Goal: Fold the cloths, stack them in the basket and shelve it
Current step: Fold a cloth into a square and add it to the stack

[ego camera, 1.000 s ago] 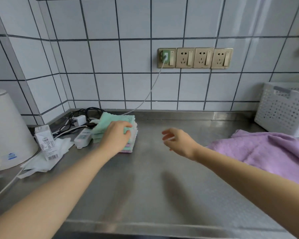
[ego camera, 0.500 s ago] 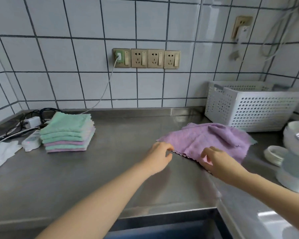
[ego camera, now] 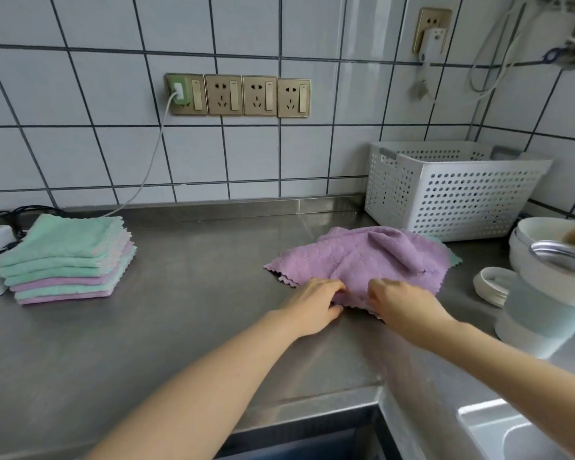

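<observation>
Head view shows the purple cloth point(ego camera: 362, 257) lying rumpled on the steel counter point(ego camera: 196, 277), just in front of the white basket point(ego camera: 452, 194). Your left hand point(ego camera: 312, 303) and right hand point(ego camera: 402, 303) sit side by side at its near edge, fingers curled and pinching the fabric, which bunches between them. Well apart to the left rests the stack of folded cloths point(ego camera: 67, 260), green and purple. Bowls point(ego camera: 551, 260) stand at the right.

Fleecy cloth point(ego camera: 362, 257) (brushed steel counter point(ego camera: 193, 293))
</observation>
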A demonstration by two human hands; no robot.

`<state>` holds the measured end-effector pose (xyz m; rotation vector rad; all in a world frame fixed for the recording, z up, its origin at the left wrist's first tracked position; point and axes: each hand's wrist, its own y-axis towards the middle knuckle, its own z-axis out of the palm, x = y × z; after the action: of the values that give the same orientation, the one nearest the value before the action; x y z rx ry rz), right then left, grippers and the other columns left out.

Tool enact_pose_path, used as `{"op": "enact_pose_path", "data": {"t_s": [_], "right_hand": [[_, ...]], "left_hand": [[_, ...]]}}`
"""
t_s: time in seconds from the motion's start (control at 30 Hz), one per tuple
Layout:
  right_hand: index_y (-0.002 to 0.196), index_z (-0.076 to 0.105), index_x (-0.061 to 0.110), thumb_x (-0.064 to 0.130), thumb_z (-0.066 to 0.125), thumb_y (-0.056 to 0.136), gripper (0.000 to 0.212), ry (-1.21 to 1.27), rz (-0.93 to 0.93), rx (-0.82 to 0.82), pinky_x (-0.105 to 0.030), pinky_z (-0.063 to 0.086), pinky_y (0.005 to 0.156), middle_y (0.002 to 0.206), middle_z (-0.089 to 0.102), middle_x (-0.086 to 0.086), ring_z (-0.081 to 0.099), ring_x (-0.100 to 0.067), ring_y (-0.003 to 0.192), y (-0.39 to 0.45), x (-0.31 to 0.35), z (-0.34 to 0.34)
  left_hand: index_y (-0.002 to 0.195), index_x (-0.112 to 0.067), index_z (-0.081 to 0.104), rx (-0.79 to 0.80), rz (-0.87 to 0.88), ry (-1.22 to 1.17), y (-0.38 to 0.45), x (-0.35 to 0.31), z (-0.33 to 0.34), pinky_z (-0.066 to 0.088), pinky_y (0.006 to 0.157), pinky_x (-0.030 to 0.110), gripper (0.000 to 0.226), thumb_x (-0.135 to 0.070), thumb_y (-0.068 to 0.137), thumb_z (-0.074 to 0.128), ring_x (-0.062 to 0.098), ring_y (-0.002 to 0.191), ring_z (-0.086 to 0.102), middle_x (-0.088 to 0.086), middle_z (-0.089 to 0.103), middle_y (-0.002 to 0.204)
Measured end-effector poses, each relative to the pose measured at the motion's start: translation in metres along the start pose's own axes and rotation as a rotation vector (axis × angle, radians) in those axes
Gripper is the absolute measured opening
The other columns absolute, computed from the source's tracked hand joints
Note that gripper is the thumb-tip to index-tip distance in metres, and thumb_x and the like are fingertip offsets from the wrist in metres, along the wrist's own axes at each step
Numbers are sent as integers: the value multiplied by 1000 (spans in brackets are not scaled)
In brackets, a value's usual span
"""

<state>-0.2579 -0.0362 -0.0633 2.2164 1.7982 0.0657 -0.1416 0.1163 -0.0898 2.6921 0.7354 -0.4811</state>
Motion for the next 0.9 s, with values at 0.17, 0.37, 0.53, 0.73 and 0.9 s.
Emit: {"op": "enact_pose_path", "data": {"t_s": [0.17, 0.37, 0.53, 0.73, 0.9], "right_hand": [[83, 49, 14, 13, 56, 90, 9, 120, -63, -91, -39, 53, 74, 102, 63, -8, 60, -25, 88, 42, -23, -18], [95, 64, 11, 16, 53, 96, 13, -6, -192, 124, -35, 55, 81, 96, 57, -2, 61, -19, 85, 64, -19, -68], [98, 58, 13, 6, 56, 90, 11, 1, -67, -440, -44, 54, 56, 94, 50, -6, 60, -34, 65, 74, -13, -111], [97, 62, 3, -1, 51, 89, 14, 429, -67, -741, -37, 51, 66, 93, 64, -14, 60, -29, 77, 66, 3, -156], [95, 64, 5, -8, 56, 86, 18, 577, -13, -703, -15, 44, 70, 84, 65, 2, 57, -5, 76, 47, 25, -165]], "left_hand": [[105, -18, 57, -51, -146, 36, 15, -11, -3, 50, 70, 36, 32, -45, 90, 52, 31, 91, 61, 7, 67, 102], [84, -17, 55, -92, -349, -20, 39, -17, -8, 45, 68, 31, 14, -27, 90, 49, 28, 88, 61, 5, 64, 91], [111, -10, 63, -254, -442, 9, 39, 7, -23, 48, 81, 37, 28, -23, 94, 45, 36, 103, 61, 16, 66, 110], [81, -12, 65, -657, -362, -118, 3, 34, -91, 44, 59, 36, 15, -14, 89, 52, 37, 76, 61, 15, 68, 79], [86, -19, 73, -752, -217, -348, -58, 54, -154, 44, 63, 23, 28, 5, 80, 61, 7, 68, 58, -14, 69, 68]]}}
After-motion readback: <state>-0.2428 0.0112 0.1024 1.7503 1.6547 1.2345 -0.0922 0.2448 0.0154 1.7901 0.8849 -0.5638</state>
